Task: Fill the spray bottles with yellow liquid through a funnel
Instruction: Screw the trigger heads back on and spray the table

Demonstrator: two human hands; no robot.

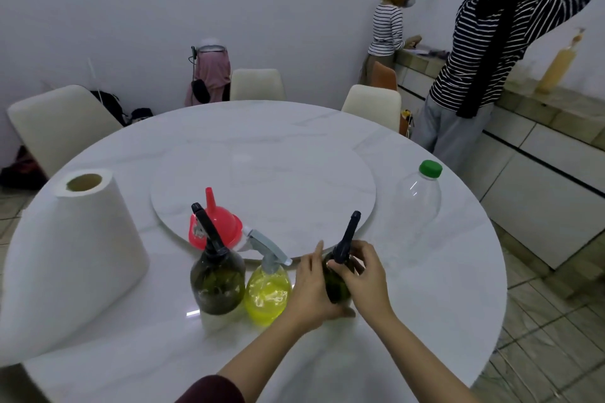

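Paper towel roll [70, 258]: stands upright far left of both hands, its lower edge cut off by the frame.
Red funnel [214, 222]: beyond and left of the hands, mouth down on the edge of the turntable [262, 173], spout pointing up; partly hidden behind the left dark bottle's sprayer.
Left dark green spray bottle [217, 281]: upright, long axis vertical, black sprayer nozzle tilting up and to the left; contents hard to make out through the dark plastic.
Yellow spray bottle [268, 294]: just left of the left hand, upright, full of yellow liquid, grey sprayer head pointing right.
Left hand [314, 291]: curled around the left side of the right dark green spray bottle [337, 288], hiding much of its body.
Right hand [363, 275]: fingers grip the collar at the base of that bottle's black sprayer; the bottle stands upright on the table [425, 304], nozzle pointing up and away.
Clear plastic bottle [417, 203]: beyond and right of the hands, upright, green cap on.
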